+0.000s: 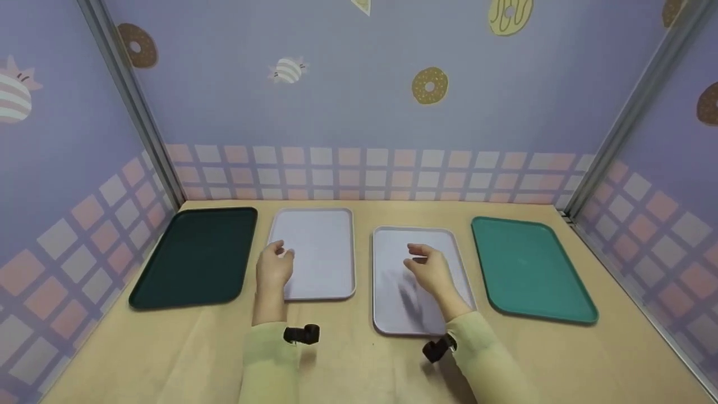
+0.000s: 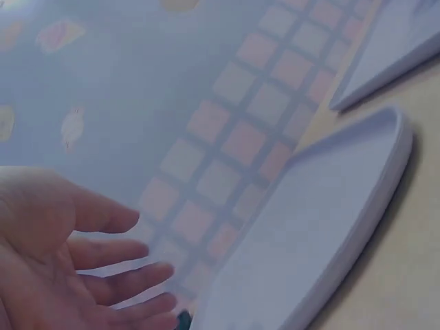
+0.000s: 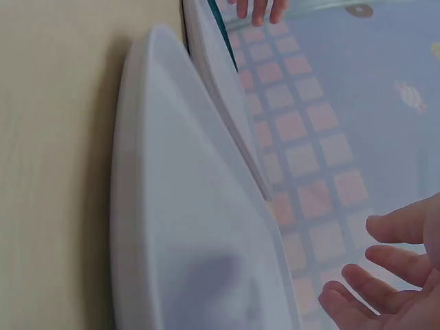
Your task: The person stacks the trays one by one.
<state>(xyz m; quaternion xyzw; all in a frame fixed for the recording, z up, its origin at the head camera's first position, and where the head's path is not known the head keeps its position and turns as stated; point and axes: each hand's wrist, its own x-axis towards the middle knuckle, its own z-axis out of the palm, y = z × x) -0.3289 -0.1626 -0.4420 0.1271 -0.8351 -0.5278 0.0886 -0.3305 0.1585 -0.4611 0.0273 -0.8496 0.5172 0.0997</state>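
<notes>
Worktop carries, left to right, a dark green tray, left pale tray, right pale tray and teal tray, all lying flat. I find the left hand by the left pale tray's left edge and the right hand above the right pale tray. Fingers on both are loosely bent, spread, pinching nothing. Judgement: setting-down looks complete; the row is uneven, any straightening undone. I read no brand, label or writing.
</notes>
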